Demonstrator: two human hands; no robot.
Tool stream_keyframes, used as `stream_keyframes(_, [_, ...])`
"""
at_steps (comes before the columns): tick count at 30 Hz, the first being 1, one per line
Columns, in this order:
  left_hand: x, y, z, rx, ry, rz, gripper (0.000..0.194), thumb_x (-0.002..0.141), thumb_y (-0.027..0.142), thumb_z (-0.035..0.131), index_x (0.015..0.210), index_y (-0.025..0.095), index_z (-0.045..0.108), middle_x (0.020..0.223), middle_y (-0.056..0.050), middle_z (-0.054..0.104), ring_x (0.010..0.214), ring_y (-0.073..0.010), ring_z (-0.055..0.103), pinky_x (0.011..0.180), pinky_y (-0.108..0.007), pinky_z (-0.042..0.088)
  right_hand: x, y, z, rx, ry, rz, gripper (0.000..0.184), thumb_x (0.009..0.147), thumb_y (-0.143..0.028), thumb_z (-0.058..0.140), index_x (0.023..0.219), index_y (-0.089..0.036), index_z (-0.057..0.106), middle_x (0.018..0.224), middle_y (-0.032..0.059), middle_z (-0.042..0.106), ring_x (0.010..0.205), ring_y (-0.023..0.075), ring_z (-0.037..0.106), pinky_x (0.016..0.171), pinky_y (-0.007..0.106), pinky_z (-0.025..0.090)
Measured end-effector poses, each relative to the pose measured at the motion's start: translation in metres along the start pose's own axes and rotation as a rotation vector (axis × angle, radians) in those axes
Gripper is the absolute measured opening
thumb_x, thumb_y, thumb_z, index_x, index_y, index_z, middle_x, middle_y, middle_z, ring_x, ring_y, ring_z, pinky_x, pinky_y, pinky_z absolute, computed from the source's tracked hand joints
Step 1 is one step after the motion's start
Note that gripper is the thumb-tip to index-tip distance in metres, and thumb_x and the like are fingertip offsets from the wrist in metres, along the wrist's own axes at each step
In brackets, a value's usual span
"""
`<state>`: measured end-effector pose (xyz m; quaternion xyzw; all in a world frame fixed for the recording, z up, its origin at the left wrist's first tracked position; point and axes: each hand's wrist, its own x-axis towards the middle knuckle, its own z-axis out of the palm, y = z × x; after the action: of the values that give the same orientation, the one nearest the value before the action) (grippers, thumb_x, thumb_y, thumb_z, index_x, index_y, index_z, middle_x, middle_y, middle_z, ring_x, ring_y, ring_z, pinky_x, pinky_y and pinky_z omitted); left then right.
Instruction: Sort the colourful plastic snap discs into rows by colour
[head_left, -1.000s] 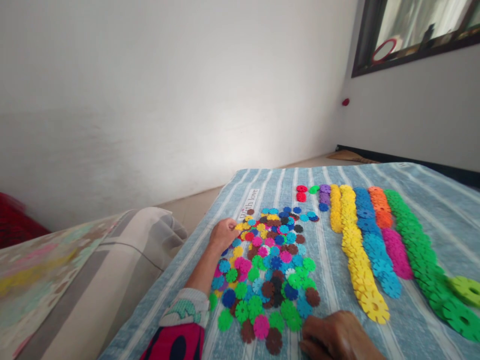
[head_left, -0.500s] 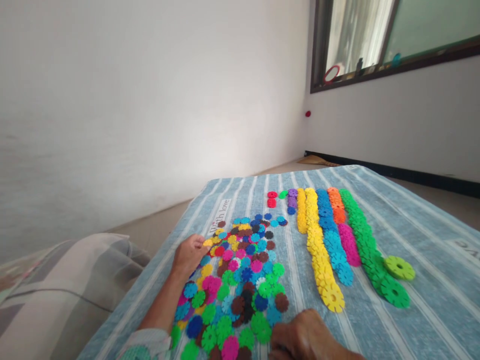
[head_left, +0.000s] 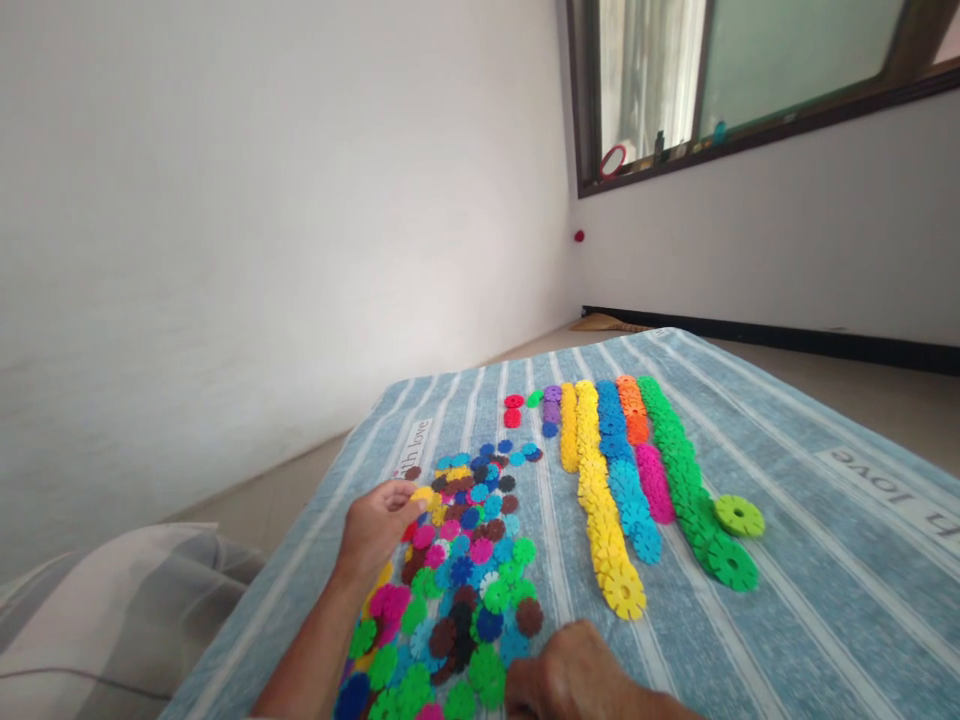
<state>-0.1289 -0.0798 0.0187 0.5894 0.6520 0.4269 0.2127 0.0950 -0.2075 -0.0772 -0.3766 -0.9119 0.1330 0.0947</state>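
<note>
My left hand [head_left: 381,522] pinches a yellow notched plastic disc [head_left: 425,496] between thumb and fingers, over the far left part of a loose pile of mixed-colour discs [head_left: 460,572]. Near the front edge of the view, my right hand [head_left: 581,672] is curled closed beside the pile's near right side. Its fingertips are hidden, so I cannot see what they hold. To the right lie overlapping rows of discs: a long yellow row [head_left: 594,480], a blue row [head_left: 611,420] and a green row [head_left: 673,468], with shorter orange [head_left: 632,408] and magenta [head_left: 655,484] ones between.
A striped blue cloth [head_left: 795,600] covers the table. Two red discs [head_left: 513,410] lie beyond the pile, and a lime green disc [head_left: 739,516] rests by the green row's near end. Draped grey and white fabric [head_left: 127,610] is at left; a wall [head_left: 285,220] stands behind.
The view has turned a little to the right, shifting everything leftward. My left hand now has the yellow disc raised slightly in its fingers. My right hand stays closed.
</note>
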Motion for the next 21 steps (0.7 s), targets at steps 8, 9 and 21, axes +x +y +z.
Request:
stream_keyframes(8, [-0.002, 0.068, 0.117, 0.041, -0.406, 0.297, 0.008, 0.061, 0.023, 0.066, 0.066, 0.017, 0.065, 0.061, 0.0, 0.064, 0.059, -0.0137, 0.058, 0.058, -0.024, 0.046, 0.006, 0.0, 0.004, -0.013, 0.096, -0.006, 0.024, 0.082, -0.038, 0.063, 0.066, -0.021, 0.062, 0.045, -0.0076, 0.052, 0.036, 0.0097, 0.045, 0.037, 0.021, 0.023])
stream_keyframes(9, [-0.001, 0.073, 0.131, 0.074, -0.432, 0.322, 0.007, 0.06, 0.02, 0.065, 0.066, 0.017, 0.065, 0.061, 0.0, 0.064, 0.059, -0.0135, 0.058, 0.058, -0.023, 0.045, 0.006, 0.0, 0.005, -0.005, 0.091, -0.003, 0.022, 0.082, -0.036, 0.064, 0.066, -0.021, 0.062, 0.045, -0.0077, 0.052, 0.037, 0.0096, 0.046, 0.038, 0.02, 0.025])
stream_keyframes(21, [0.008, 0.08, 0.184, 0.239, -0.485, 0.334, 0.012, 0.058, 0.016, 0.07, 0.069, 0.015, 0.07, 0.063, 0.0, 0.066, 0.062, -0.0144, 0.059, 0.056, -0.022, 0.04, 0.007, -0.004, -0.009, 0.013, -0.039, 0.023, 0.017, 0.083, -0.032, 0.062, 0.074, -0.02, 0.069, 0.056, -0.0006, 0.066, 0.04, 0.0127, 0.053, 0.037, 0.022, 0.025])
